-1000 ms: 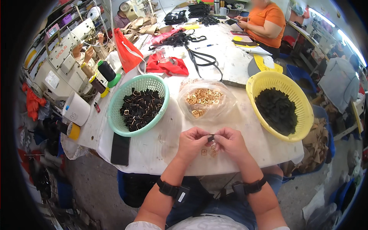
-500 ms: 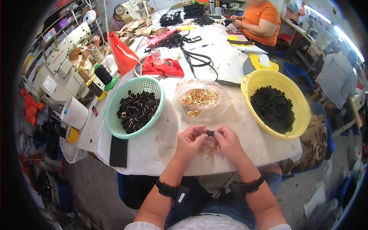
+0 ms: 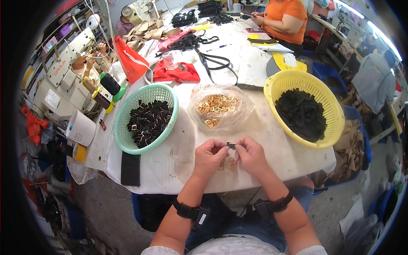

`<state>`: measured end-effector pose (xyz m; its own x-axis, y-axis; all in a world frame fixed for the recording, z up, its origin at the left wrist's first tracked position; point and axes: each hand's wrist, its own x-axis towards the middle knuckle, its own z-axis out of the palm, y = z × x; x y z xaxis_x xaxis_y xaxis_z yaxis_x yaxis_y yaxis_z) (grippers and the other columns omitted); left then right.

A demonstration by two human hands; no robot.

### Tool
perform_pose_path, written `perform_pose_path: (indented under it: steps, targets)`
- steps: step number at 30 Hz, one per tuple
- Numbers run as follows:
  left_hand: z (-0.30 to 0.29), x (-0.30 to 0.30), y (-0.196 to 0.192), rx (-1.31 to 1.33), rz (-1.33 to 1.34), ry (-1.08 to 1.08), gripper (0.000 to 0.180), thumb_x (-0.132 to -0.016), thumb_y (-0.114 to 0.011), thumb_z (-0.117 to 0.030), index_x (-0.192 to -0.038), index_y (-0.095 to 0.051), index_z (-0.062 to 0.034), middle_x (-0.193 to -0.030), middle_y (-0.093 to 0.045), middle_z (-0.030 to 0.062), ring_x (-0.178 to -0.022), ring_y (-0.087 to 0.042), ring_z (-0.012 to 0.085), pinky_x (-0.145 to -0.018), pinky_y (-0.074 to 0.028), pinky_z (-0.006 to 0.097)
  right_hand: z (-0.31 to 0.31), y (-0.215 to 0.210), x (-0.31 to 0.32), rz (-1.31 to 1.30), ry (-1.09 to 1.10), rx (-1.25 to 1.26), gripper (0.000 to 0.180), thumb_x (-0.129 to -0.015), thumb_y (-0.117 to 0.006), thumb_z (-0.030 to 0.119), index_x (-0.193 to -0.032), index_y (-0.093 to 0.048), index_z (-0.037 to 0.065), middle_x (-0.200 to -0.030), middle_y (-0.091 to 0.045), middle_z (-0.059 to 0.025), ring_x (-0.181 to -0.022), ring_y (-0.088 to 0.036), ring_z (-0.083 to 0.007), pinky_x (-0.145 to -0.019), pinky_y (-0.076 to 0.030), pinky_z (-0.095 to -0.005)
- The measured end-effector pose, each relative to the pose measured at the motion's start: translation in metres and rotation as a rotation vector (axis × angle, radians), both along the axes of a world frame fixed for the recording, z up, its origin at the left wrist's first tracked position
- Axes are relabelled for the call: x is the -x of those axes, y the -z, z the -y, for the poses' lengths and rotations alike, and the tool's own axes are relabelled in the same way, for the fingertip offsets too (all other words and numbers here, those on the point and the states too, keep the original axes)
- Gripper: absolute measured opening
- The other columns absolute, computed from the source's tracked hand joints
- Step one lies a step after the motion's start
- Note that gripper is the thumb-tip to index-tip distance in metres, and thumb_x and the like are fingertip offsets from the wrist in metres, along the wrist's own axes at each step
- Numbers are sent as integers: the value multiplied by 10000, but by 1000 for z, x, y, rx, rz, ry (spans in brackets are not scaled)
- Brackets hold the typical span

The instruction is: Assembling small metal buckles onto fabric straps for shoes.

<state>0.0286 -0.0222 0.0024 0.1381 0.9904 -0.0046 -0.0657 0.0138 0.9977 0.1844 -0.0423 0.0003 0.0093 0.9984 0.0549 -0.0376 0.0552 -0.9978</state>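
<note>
My left hand point(image 3: 209, 157) and my right hand point(image 3: 250, 155) pinch a small black strap piece point(image 3: 231, 145) between them, over the near part of the table. A gold glint shows on the piece; the fingers partly hide it. Just beneath the hands lie several loose gold buckles point(image 3: 231, 164). Beyond them stands a clear plastic bag point(image 3: 246, 111) full of gold buckles. To the left, a green basket point(image 3: 172, 127) holds black strap pieces with gold buckles on them. On the right, a tilted yellow basket point(image 3: 335, 127) contains plain black strips.
A black phone point(image 3: 130, 169) lies by the green basket at the table's edge. Thread cones point(image 3: 110, 85) and sewing machines point(image 3: 63, 72) stand left. Red cloth point(image 3: 176, 73) and black straps point(image 3: 216, 63) lie farther back. A person in orange point(image 3: 287, 19) works across the table.
The view has shifted slightly. Both hands keep pinching the black strap piece in nearly the same place, and a gold glint now shows on it.
</note>
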Motion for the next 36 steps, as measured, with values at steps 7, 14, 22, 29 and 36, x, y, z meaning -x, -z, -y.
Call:
perform_pose_path:
  steps: [7,14,22,29,36]
  targets:
    - [2,-1,1,-65,-114,-1,48,-809,-665,-9,-819,-627,19,-685,-634,4,-577,-569,34,-510,-450,182,5,4,5,311,90,-285,34,-858,-520,-47,-871,-524,-16,-747,-558,-155,-624,-593,-283,-561,-465,-363]
    - [2,-3,7,-76,-120,-8,56,-794,-668,-11,-801,-615,5,-669,-628,15,-567,-552,32,-503,-445,195,5,2,4,399,117,-399,85,-809,-529,-55,-881,-520,-12,-783,-550,-201,-724,-567,-406,-623,-460,-416]
    - [7,-11,7,-637,-497,-183,93,-775,-675,18,-831,-606,-8,-683,-617,141,-569,-637,212,-535,-507,296,6,-1,5,403,144,-427,91,-809,-531,-56,-887,-530,-9,-779,-556,-196,-705,-566,-390,-616,-459,-403]
    - [9,-10,-2,-547,-395,-138,83,-766,-663,31,-816,-601,5,-678,-617,94,-577,-624,131,-533,-490,258,7,2,1,92,76,-32,60,-838,-544,-33,-885,-579,-24,-794,-607,-186,-695,-608,-310,-614,-473,-342]
    - [4,-5,10,-357,-292,-68,56,-797,-651,4,-820,-602,21,-696,-636,50,-585,-595,72,-533,-474,217,6,8,4,335,106,-332,48,-879,-544,-4,-908,-574,-28,-777,-618,-130,-606,-595,-163,-573,-475,-301]
